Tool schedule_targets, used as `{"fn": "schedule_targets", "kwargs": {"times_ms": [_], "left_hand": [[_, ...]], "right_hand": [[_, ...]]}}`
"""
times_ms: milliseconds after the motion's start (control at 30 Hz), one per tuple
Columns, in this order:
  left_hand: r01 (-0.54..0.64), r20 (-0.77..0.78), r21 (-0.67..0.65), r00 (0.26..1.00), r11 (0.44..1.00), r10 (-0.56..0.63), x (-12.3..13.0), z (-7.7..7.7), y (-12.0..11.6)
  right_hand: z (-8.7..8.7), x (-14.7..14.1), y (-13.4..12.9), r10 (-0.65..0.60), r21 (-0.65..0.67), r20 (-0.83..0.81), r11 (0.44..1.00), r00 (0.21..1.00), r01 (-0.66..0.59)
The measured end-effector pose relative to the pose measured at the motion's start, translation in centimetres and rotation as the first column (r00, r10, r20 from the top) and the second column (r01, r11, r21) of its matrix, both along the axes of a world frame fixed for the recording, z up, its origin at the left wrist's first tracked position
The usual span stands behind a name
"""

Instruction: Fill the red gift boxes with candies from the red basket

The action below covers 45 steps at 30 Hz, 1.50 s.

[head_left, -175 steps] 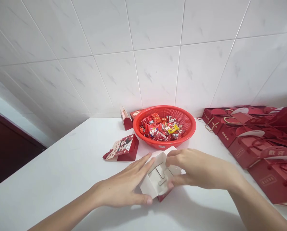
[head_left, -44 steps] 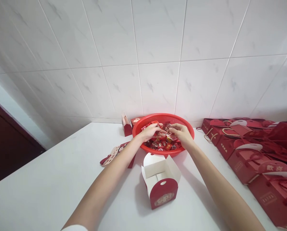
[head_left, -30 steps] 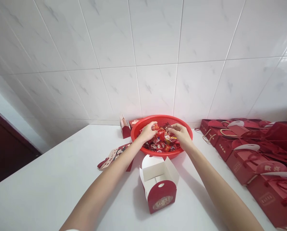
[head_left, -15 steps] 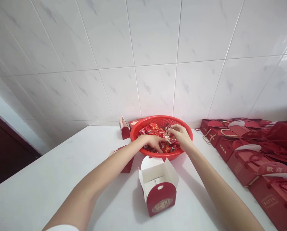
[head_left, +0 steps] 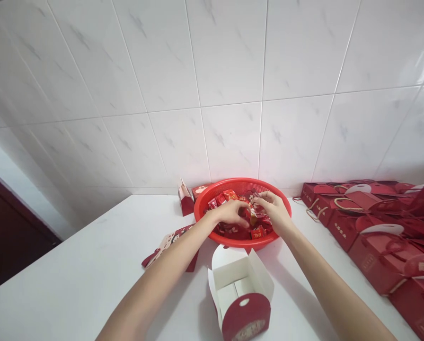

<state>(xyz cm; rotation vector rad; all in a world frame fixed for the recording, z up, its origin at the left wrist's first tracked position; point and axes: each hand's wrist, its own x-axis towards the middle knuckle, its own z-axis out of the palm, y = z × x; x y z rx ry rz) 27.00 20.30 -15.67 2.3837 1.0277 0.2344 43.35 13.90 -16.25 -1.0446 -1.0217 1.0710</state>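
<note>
A red plastic basket [head_left: 243,244] holds several candies in red wrappers [head_left: 229,194]. Over the middle of the candies, my left hand [head_left: 233,212] reaches in with its thumb and fingers curved apart. My right hand [head_left: 275,210] is at the basket's right side, thumb and fingertips closed on a wrapped candy, largely covered by the fingers. In front of the basket stands an open red gift box [head_left: 245,315] with a white inside and raised flaps. Its bottom shows bare white card.
Rows of red gift boxes with cord handles [head_left: 370,246] line the right side. A patterned red box [head_left: 169,244] lies partly behind my left forearm. A small upright box [head_left: 186,201] stands left of the basket, near the tiled wall [head_left: 229,137].
My left hand has risen slightly, and its fingers are more curled over the candies. My right hand stays at the basket's right. The whole view has shifted, so the table things appear lower.
</note>
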Motion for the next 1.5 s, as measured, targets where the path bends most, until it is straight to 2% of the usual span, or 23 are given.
{"fn": "schedule_targets", "kwargs": {"times_ms": [100, 200, 433, 567, 733, 933, 1000, 1133, 1500], "left_hand": [[-0.11, 0.216, 0.089, 0.972, 0.99, 0.089, -0.3, 0.1, 0.3], [-0.192, 0.319, 0.11, 0.936, 0.975, 0.148, -0.4, 0.3, 0.3], [-0.334, 0.41, 0.052, 0.867, 0.941, 0.285, -0.4, -0.1, 0.5], [-0.346, 0.455, 0.016, 0.838, 0.938, 0.302, -0.6, -0.5, 1.0], [-0.323, 0.529, 0.023, 0.807, 0.946, 0.263, -0.5, -0.5, 1.0], [-0.403, 0.489, -0.022, 0.794, 0.915, 0.362, -0.5, -0.5, 0.8], [-0.396, 0.518, -0.036, 0.778, 0.918, 0.356, -0.5, -0.5, 0.8], [-0.296, 0.539, -0.116, 0.783, 0.948, 0.311, -0.3, -0.5, 0.8], [-0.16, 0.616, -0.072, 0.769, 0.984, 0.171, -0.3, 0.0, -0.1]], "right_hand": [[-0.1, 0.1, 0.1, -0.016, 0.001, -0.022, 1.0, 1.0, 0.016], [-0.1, 0.1, 0.2, -0.034, -0.002, -0.031, 0.999, 0.999, 0.034], [0.0, -0.2, 0.0, -0.045, -0.008, -0.062, 0.999, 0.997, 0.044], [-0.1, -0.3, 0.2, -0.032, -0.036, -0.078, 0.999, 0.996, 0.029], [0.1, -0.4, 0.0, -0.03, -0.041, -0.109, 0.999, 0.994, 0.026], [0.3, -0.4, -0.2, -0.047, -0.036, -0.118, 0.998, 0.992, 0.043], [0.2, -0.3, -0.1, -0.05, -0.026, -0.118, 0.999, 0.992, 0.048], [0.0, 0.0, 0.1, -0.042, -0.008, -0.11, 0.999, 0.993, 0.041], [-0.3, 0.1, 0.5, -0.011, -0.028, -0.184, 1.0, 0.983, 0.006]]}}
